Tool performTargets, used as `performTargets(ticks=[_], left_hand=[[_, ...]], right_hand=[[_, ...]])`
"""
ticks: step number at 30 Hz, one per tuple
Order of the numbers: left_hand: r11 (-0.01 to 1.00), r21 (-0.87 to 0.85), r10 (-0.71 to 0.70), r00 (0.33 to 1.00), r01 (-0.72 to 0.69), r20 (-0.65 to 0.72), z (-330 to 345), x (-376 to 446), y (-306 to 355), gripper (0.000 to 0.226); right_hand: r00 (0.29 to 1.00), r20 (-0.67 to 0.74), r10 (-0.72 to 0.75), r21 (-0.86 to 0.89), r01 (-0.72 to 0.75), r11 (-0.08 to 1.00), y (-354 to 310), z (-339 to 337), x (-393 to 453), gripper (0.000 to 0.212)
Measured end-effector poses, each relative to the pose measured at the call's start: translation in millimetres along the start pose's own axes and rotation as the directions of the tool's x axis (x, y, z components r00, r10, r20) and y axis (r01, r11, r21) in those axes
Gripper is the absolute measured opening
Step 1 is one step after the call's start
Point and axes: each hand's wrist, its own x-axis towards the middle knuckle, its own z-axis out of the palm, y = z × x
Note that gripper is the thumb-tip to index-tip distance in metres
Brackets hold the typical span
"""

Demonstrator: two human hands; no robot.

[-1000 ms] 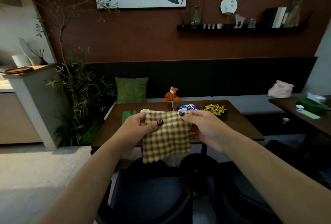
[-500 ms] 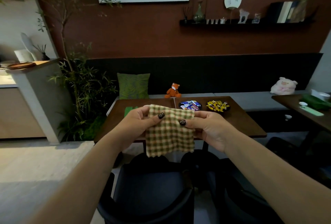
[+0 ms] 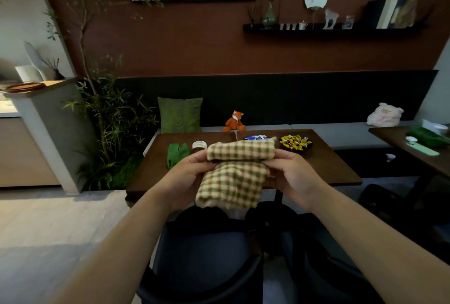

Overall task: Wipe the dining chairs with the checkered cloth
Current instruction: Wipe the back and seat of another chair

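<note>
I hold the green-and-cream checkered cloth [image 3: 233, 177] in the air in front of me, above the chairs. Its top edge is folded over toward me into a thick band, and the rest hangs below. My left hand [image 3: 185, 177] grips the cloth's left side and my right hand [image 3: 292, 177] grips its right side. Directly below stands a dark dining chair [image 3: 202, 260] with a curved backrest. A second dark chair [image 3: 323, 269] stands to its right, partly hidden by my right forearm.
A brown dining table [image 3: 323, 165] behind the cloth carries a green folded item [image 3: 176, 154], a small jar [image 3: 199, 146] and two bowls of sweets [image 3: 295, 142]. A bench with a green cushion [image 3: 179, 115] and a fox toy [image 3: 235, 121] runs along the wall. Another table [image 3: 411, 148] stands at right, plants [image 3: 107, 118] at left.
Both hands have folded the cloth's upper edge over toward me, so the flat hanging square is now doubled at the top. The hands stay level over the table's near edge.
</note>
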Motion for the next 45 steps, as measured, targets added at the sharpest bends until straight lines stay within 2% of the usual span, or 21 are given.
performTargets(ticks=[2,3,5,6,7,8,11,14,15,17,19,22,24,27,31,33,35,37,39,42,45], left_hand=[[1.000,0.008,0.009,0.999,-0.008,-0.046,-6.3,1.8,-2.6,0.026],[0.999,0.054,-0.002,0.998,0.006,-0.066,-11.5,3.8,-4.7,0.023],[0.980,0.195,-0.027,0.996,0.042,-0.080,-19.7,7.4,-10.1,0.028],[0.961,0.271,-0.034,0.997,0.054,-0.076,-21.2,8.8,-12.2,0.039],[0.941,0.334,-0.033,0.997,0.056,-0.074,-21.5,10.6,-14.2,0.048],[0.927,0.372,-0.022,0.996,0.051,-0.081,-20.9,12.1,-15.4,0.053],[0.918,0.398,0.054,0.993,-0.006,-0.108,-17.4,16.8,-16.8,0.054],[0.907,0.408,0.164,0.979,-0.103,-0.117,-6.5,20.0,-21.9,0.037],[0.881,0.453,0.217,0.968,-0.138,-0.126,-1.4,21.6,-24.8,0.026],[0.834,0.524,0.293,0.944,-0.172,-0.155,9.9,26.3,-32.4,0.023],[0.828,0.537,0.312,0.929,-0.163,-0.200,19.1,30.9,-41.4,0.027],[0.828,0.554,0.273,0.925,-0.086,-0.263,25.4,34.4,-59.8,0.034],[0.857,0.515,0.206,0.929,-0.019,-0.308,25.0,36.4,-78.9,0.038],[0.908,0.413,0.090,0.929,0.072,-0.359,20.2,39.0,-113.8,0.032],[0.917,0.350,-0.032,0.911,0.191,-0.411,3.2,39.3,-166.7,0.028],[0.888,0.381,-0.079,0.901,0.258,-0.426,-12.1,40.3,-197.4,0.030],[0.831,0.456,-0.111,0.900,0.317,-0.422,-32.5,42.2,-230.8,0.030],[0.737,0.565,-0.147,0.904,0.371,-0.403,-55.3,42.5,-261.5,0.031],[0.622,0.671,-0.185,0.908,0.405,-0.377,-76.2,41.2,-286.9,0.033],[0.512,0.761,-0.229,0.917,0.398,-0.325,-100.7,38.0,-317.9,0.032],[0.441,0.818,-0.239,0.927,0.369,-0.290,-119.8,33.8,-343.3,0.030]], right_hand=[[0.987,0.080,-0.143,-0.228,0.157,0.961,-1.7,-2.1,-2.8,0.033],[0.964,0.142,-0.224,-0.379,0.263,0.887,-1.8,-4.5,-4.0,0.032],[0.882,0.320,-0.347,-0.669,0.470,0.576,-1.5,-10.4,-5.1,0.027],[0.840,0.400,-0.366,-0.741,0.531,0.411,-0.2,-12.1,-5.3,0.028],[0.821,0.438,-0.367,-0.766,0.554,0.325,0.9,-13.7,-6.2,0.030],[0.822,0.440,-0.362,-0.771,0.552,0.316,2.0,-14.8,-7.2,0.032],[0.859,0.315,-0.403,-0.754,0.484,0.444,10.0,-20.2,-3.8,0.031],[0.879,0.124,-0.461,-0.709,0.404,0.578,20.9,-26.8,2.6,0.006],[0.895,0.050,-0.442,-0.703,0.346,0.622,24.5,-28.2,4.9,0.021],[0.939,-0.109,-0.325,-0.625,0.190,0.757,31.0,-30.2,9.8,0.047],[0.964,-0.215,-0.159,-0.508,0.029,0.861,37.7,-32.5,14.9,0.056],[0.967,-0.250,0.035,-0.386,-0.133,0.913,53.6,-43.9,19.6,0.035],[0.955,-0.295,0.018,-0.345,-0.123,0.931,70.7,-57.6,21.1,0.021],[0.893,-0.426,-0.146,-0.500,-0.098,0.861,96.0,-81.7,20.0,0.014],[0.837,-0.401,-0.371,-0.777,-0.097,0.622,133.3,-110.2,18.4,0.019],[0.878,-0.388,-0.280,-0.815,-0.185,0.549,162.3,-117.0,22.4,0.024],[0.910,-0.408,-0.071,-0.812,-0.326,0.484,201.1,-117.1,26.4,0.027],[0.878,-0.472,0.082,-0.765,-0.454,0.457,242.1,-109.9,26.4,0.025],[0.839,-0.539,0.072,-0.712,-0.499,0.494,275.6,-97.1,23.1,0.023],[0.875,-0.476,-0.091,-0.738,-0.341,0.583,319.4,-75.1,16.8,0.021],[0.961,-0.260,-0.097,-0.826,-0.169,0.538,359.0,-59.2,10.7,0.018]])
